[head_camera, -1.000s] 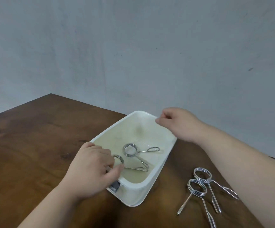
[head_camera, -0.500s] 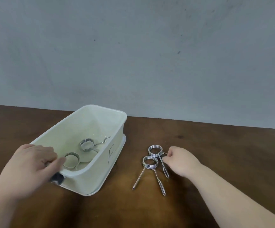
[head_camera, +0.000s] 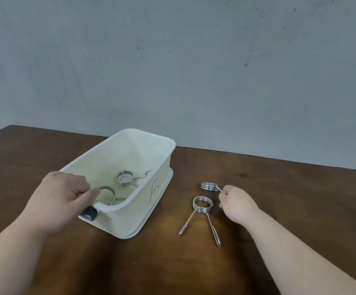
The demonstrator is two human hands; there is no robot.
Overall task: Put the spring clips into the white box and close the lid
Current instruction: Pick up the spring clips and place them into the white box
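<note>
The white box (head_camera: 160, 186) stands open on the brown table, resting on what looks like its lid (head_camera: 151, 218). Two metal spring clips (head_camera: 124, 177) lie inside it. My left hand (head_camera: 64, 196) grips the box's near rim, thumb over the edge. To the right, my right hand (head_camera: 236, 203) pinches the handles of a spring clip (head_camera: 209, 186), its coil lifted just off the table. Another spring clip (head_camera: 202, 204) lies flat on the table beside that hand, handles pointing toward me.
The brown wooden table (head_camera: 290, 199) stretches right and toward me. A grey wall rises behind its far edge. A dark latch (head_camera: 89, 213) sits on the box's near end.
My right hand has left the box's far rim, moved to the clips on the table and closed on one, tilting it up. My left hand keeps its hold on the box rim.
</note>
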